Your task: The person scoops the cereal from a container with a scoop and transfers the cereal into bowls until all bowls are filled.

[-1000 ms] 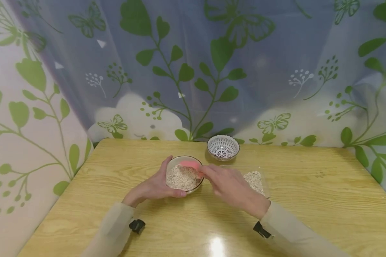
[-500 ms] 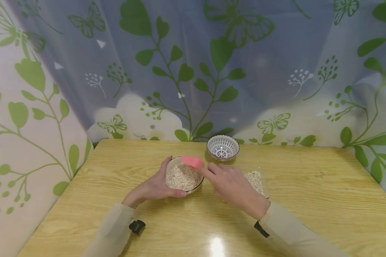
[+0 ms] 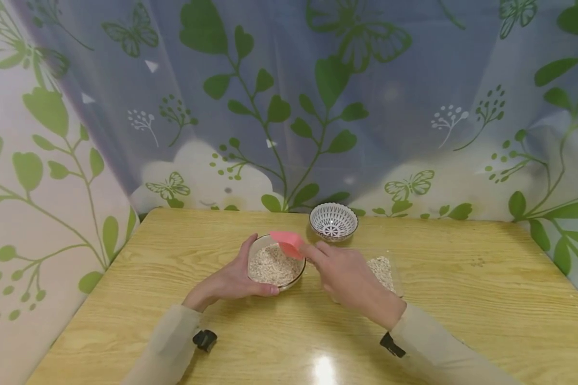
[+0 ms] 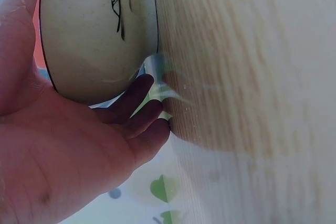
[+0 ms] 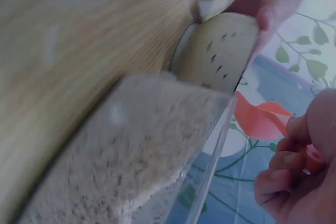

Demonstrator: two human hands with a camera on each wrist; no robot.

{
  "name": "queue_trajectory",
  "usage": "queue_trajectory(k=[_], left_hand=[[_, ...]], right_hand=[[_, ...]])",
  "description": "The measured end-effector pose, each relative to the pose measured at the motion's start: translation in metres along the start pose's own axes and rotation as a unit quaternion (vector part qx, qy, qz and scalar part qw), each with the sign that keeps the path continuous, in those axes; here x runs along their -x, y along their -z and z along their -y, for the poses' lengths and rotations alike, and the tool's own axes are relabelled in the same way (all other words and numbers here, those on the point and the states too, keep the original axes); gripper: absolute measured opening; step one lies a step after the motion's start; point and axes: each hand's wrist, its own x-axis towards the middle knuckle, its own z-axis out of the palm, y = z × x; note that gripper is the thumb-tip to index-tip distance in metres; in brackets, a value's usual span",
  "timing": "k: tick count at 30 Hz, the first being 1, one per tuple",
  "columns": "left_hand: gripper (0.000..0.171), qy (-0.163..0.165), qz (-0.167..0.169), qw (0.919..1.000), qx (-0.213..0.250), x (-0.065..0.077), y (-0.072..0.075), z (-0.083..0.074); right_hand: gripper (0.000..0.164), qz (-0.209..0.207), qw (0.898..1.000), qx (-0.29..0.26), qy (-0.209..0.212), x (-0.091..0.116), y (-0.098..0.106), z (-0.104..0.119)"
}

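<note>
A cream bowl with a dark rim [image 3: 259,247] holds a heap of oat flakes [image 3: 273,266]. My left hand [image 3: 233,279] grips this bowl, thumb at the near side and fingers around the far side; the left wrist view shows the fingers near its base [image 4: 151,19]. In my right hand [image 3: 349,275] is a pink scoop [image 3: 288,243], held by its handle and tilted over the bowl's right part. The right wrist view shows the fingers curled round the scoop's handle [image 5: 314,157]. Whether the scoop holds oats cannot be seen.
A clear box [image 3: 398,275] with more oats [image 3: 381,271] stands to the right, partly behind my right hand. A patterned white bowl [image 3: 334,222] sits at the back of the wooden table [image 3: 221,342]. A printed curtain [image 3: 289,107] hangs behind.
The pink scoop has come up out of the oats and turned on its side above the bowl. My left hand and the cream bowl stay in place.
</note>
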Motion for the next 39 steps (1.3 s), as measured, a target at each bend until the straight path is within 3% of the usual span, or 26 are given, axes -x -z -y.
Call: queue_trajectory(k=[3, 6, 10, 13, 16, 20, 22, 25, 30, 35, 39], left_hand=[[0.137, 0.004, -0.002, 1.0000, -0.004, 0.001, 0.000, 0.000], [0.138, 0.005, -0.005, 1.0000, -0.006, 0.001, 0.000, -0.001], [0.138, 0.000, -0.008, 0.9999, -0.006, 0.001, -0.001, -0.002], [0.138, -0.009, -0.011, 0.9997, -0.019, 0.001, 0.000, -0.002], [0.138, -0.022, -0.017, 0.9978, -0.059, 0.002, 0.001, -0.004], [0.139, -0.058, -0.021, 0.9883, -0.140, 0.002, 0.005, -0.011], [0.138, -0.076, -0.015, 0.9822, -0.171, 0.002, 0.008, -0.017], [0.137, -0.101, -0.002, 0.9753, -0.196, -0.001, 0.011, -0.026], [0.134, -0.123, 0.021, 0.9613, -0.245, -0.007, 0.013, -0.039], [0.129, -0.138, 0.058, 0.9432, -0.296, -0.014, 0.014, -0.052], [0.126, -0.114, 0.087, 0.9389, -0.313, -0.016, 0.015, -0.061]], right_hand=[[0.035, -0.030, 0.993, -0.104, -0.042, 0.001, -0.002, -0.002], [0.024, -0.017, 0.972, -0.205, -0.117, 0.001, 0.001, -0.005], [0.024, 0.033, 0.916, -0.313, -0.248, 0.006, 0.012, -0.012], [0.024, 0.049, 0.879, -0.364, -0.305, 0.015, 0.020, -0.022], [0.022, 0.060, 0.845, -0.410, -0.337, 0.027, 0.029, -0.035], [0.026, 0.077, 0.788, -0.484, -0.373, 0.044, 0.044, -0.054], [0.028, 0.082, 0.772, -0.503, -0.380, 0.054, 0.052, -0.063], [0.030, 0.089, 0.767, -0.506, -0.385, 0.066, 0.061, -0.075], [0.029, 0.111, 0.766, -0.499, -0.390, 0.083, 0.072, -0.089], [0.030, 0.135, 0.773, -0.480, -0.392, 0.094, 0.081, -0.098], [0.031, 0.154, 0.787, -0.453, -0.389, 0.097, 0.086, -0.101]])
